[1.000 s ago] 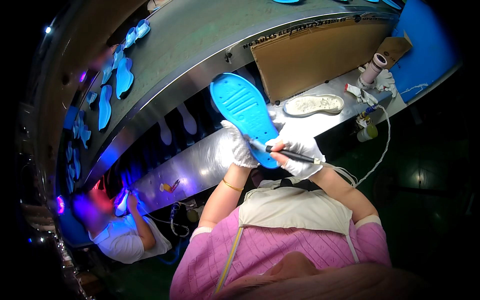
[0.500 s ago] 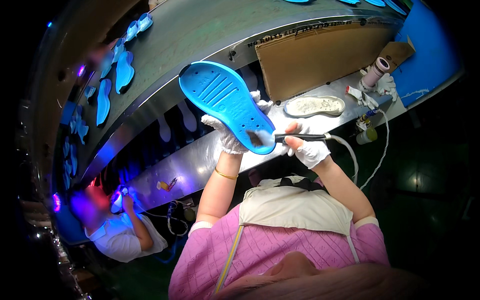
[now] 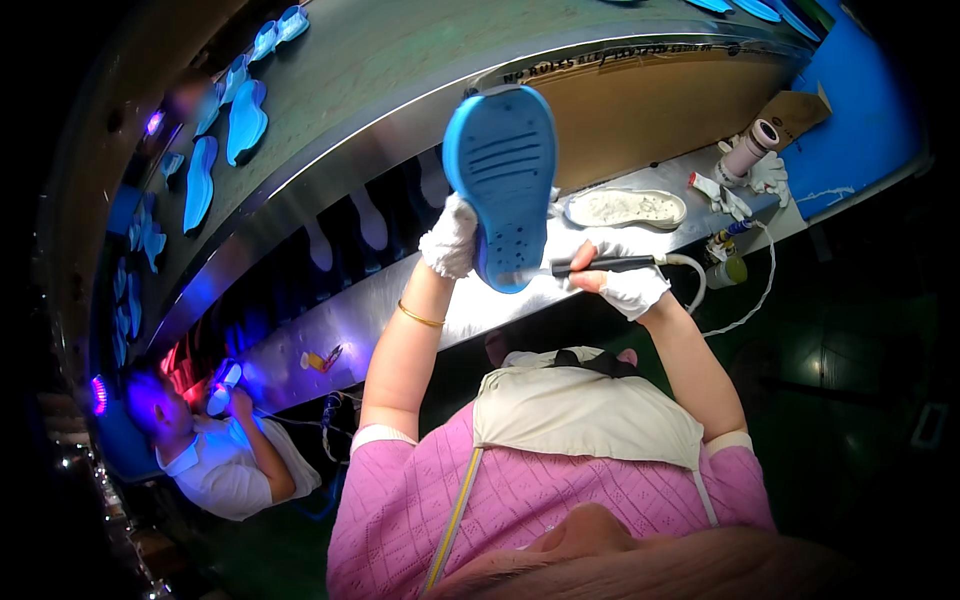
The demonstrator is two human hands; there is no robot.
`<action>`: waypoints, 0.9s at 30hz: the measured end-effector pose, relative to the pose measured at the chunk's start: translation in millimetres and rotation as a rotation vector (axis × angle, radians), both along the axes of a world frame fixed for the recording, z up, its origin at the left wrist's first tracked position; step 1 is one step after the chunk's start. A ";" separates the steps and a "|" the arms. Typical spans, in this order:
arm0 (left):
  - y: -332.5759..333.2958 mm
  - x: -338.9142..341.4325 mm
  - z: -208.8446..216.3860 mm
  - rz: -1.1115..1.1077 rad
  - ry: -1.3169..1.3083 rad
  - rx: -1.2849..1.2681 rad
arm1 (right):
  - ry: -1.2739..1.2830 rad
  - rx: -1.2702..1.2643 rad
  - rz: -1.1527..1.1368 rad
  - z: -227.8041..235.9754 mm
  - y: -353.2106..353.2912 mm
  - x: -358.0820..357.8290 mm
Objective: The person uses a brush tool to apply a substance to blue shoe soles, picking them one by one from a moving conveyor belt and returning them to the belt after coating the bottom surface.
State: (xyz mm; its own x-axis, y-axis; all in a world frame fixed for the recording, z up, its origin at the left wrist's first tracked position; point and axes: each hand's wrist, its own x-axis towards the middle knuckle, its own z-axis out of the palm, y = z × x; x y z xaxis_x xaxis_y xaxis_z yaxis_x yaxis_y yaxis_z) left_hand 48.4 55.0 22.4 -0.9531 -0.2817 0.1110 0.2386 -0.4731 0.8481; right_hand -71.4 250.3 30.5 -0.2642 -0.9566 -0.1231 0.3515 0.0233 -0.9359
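My left hand (image 3: 452, 240), in a white glove, grips the edge of a blue shoe sole (image 3: 505, 170). The sole is tilted up, its grooved and dotted face showing and its narrower end toward me. In my right hand (image 3: 632, 290) is a black-handled brush (image 3: 618, 264) with a pale hose at its rear; the glove leaves some fingertips bare. The brush's pale tip meets the near end of the sole, where its bristles are blurred. Beyond my right hand, a cream-coloured sole or tray filled with white material (image 3: 625, 208) lies on the metal bench (image 3: 375, 325).
A green conveyor belt (image 3: 350, 85) carries several blue soles (image 3: 200, 185). Against its side leans a cardboard sheet (image 3: 650, 120). At right are a pink flask (image 3: 748, 152), gloves (image 3: 768, 175) and a blue panel (image 3: 860, 120). A co-worker (image 3: 240, 465) sits at left; pale soles hang below the belt.
My left hand has turned the blue sole more upright, its far end swinging right and its face darkening. The brush stays near the sole's near end; my right hand has shifted slightly right.
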 end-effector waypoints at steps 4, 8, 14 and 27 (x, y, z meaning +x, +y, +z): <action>-4.8 -7.3 8.8 -0.047 -0.114 0.030 | 0.703 -0.294 -0.115 -0.8 -13.6 13.4; -14.5 -10.1 15.6 -0.060 -0.247 -0.037 | 0.735 -0.034 0.077 2.0 -13.9 12.4; -1.0 -15.6 25.9 0.029 -0.476 -0.184 | 0.514 0.015 0.016 11.9 -21.2 10.1; -7.1 -0.9 19.1 -0.008 -0.575 -0.255 | 0.676 -0.118 0.066 14.1 -23.0 1.7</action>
State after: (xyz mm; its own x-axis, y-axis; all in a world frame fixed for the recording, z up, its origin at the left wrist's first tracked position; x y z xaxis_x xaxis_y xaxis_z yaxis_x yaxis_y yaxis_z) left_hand 47.4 47.9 41.5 -0.8821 -0.3069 -0.3574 -0.2920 -0.2390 0.9261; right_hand -69.8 227.4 44.6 -0.1870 -0.9702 0.1544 -0.3092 -0.0911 -0.9466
